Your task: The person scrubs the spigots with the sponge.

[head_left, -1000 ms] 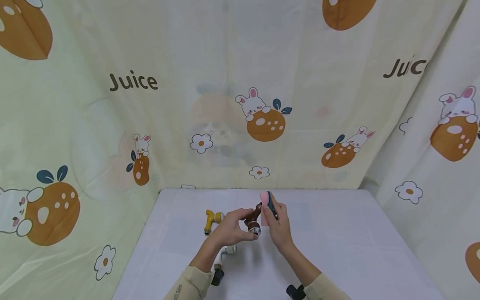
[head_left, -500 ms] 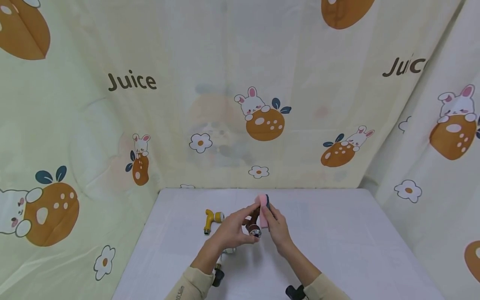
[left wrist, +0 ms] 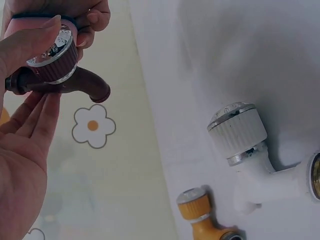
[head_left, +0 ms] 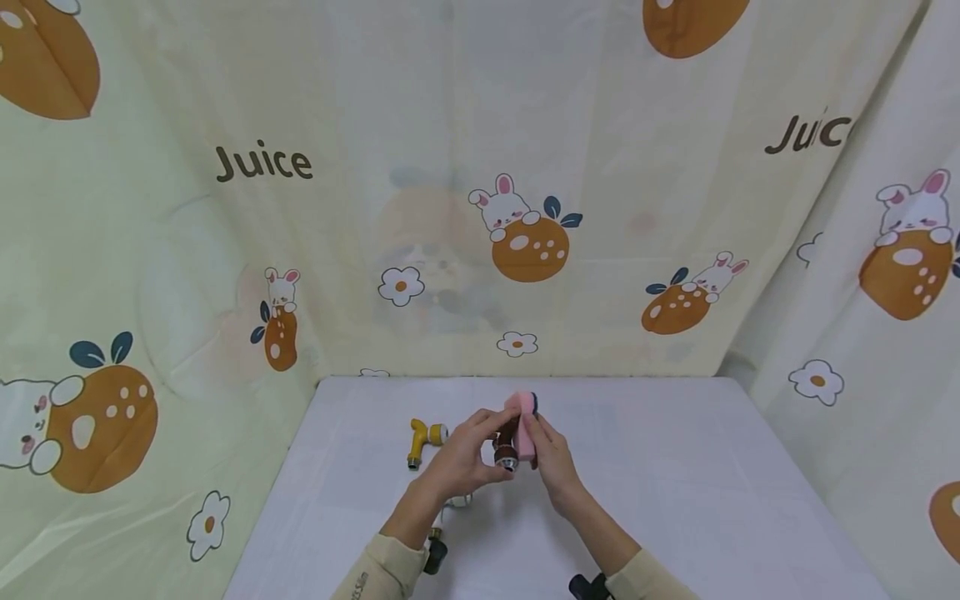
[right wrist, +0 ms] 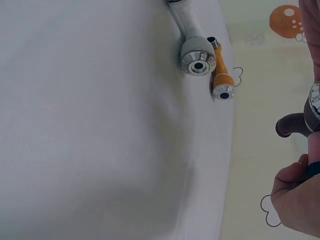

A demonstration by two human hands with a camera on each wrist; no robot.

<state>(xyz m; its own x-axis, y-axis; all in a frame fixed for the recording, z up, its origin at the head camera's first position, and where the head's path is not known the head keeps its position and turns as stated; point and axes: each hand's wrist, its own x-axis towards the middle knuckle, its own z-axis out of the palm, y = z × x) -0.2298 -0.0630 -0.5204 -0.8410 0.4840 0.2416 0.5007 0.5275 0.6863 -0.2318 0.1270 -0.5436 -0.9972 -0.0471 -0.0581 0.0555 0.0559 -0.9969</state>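
A brown tap with a ribbed, silver-capped knob is held above the table by my left hand. In the left wrist view, the thumb lies on the knob of the tap while the fingers support its underside. My right hand grips a pink sponge with a dark blue-green backing. The sponge is against the tap's right side, partly covering it. In the right wrist view only the spout side of the tap and a bit of the sponge show.
A yellow tap lies on the white table to the left. Nearer is a white tap, partly under my left arm, with a black piece at its end. A black tap lies by my right sleeve. Printed curtains stand behind.
The sponge has moved down and left along the tap, and less of its dark backing shows. The tap has turned a little more upright in my left hand.
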